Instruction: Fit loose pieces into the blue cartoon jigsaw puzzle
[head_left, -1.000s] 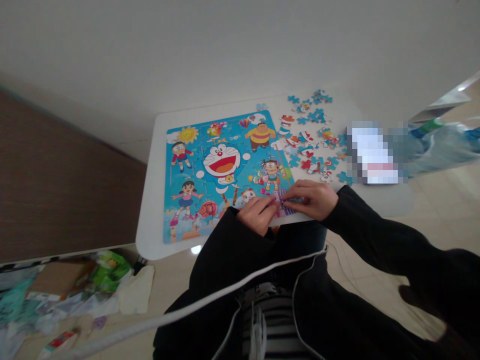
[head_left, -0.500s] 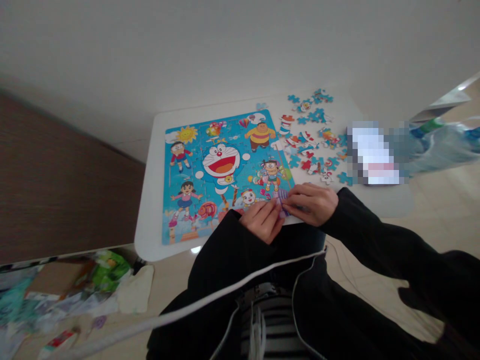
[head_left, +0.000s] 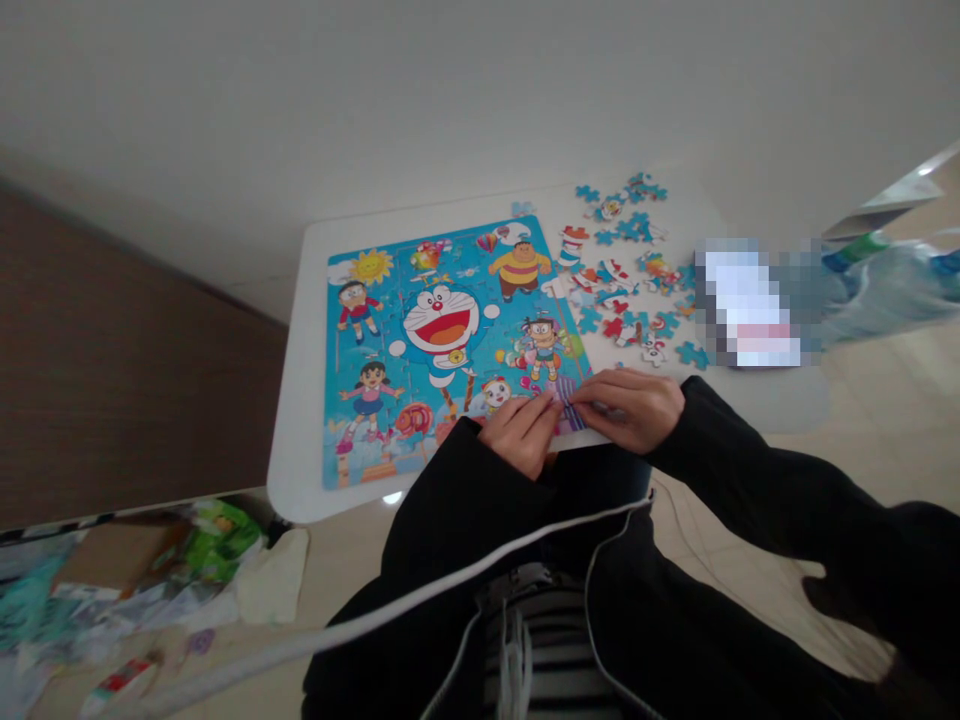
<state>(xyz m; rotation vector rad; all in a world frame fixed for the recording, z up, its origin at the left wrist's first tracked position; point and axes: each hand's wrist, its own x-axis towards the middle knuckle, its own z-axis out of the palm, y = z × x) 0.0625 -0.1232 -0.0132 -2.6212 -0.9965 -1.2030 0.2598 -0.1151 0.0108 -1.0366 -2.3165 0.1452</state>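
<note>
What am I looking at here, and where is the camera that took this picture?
There is no machine here: a person wears a camera on the head, which looks forward and down, so you see their own arms in black sleeves. On the small white table lies a colourful cartoon jigsaw puzzle, nearly all put together. To its right is a scatter of loose puzzle pieces. The left hand and the right hand meet at the puzzle's near right corner, fingers pressed on a purple striped piece there. Whether they pinch it or just push it flat is too small to tell. Bags and litter lie on the floor at the lower left.
</note>
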